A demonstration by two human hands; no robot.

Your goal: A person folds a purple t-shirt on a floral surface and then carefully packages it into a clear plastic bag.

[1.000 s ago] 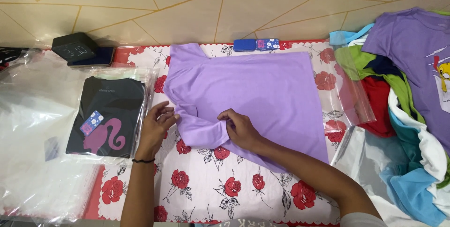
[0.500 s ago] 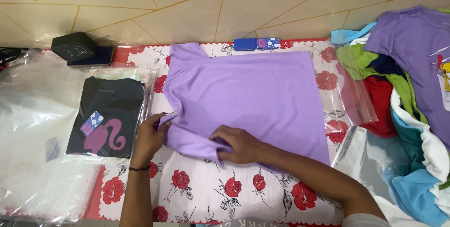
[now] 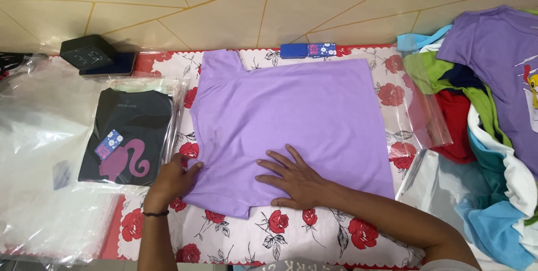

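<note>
The lilac T-shirt (image 3: 291, 125) lies flat on the rose-print cloth (image 3: 314, 237), just right of the bagged black shirt (image 3: 126, 136). The right hand (image 3: 297, 181) presses it with fingers spread, gripping nothing; the left hand (image 3: 171, 178) pinches its left edge. Smoothing outward from the pinned middle should keep the fold crisp.

Under the flat right hand (image 3: 297, 178) and pinched at its edge by the left hand (image 3: 171, 178) lies a plain lilac shirt (image 3: 291, 114). Beneath it spreads a white cloth (image 3: 269, 237) printed with red roses. Just left of the left hand sits a black shirt (image 3: 131, 131) bearing a pink silhouette.
</note>
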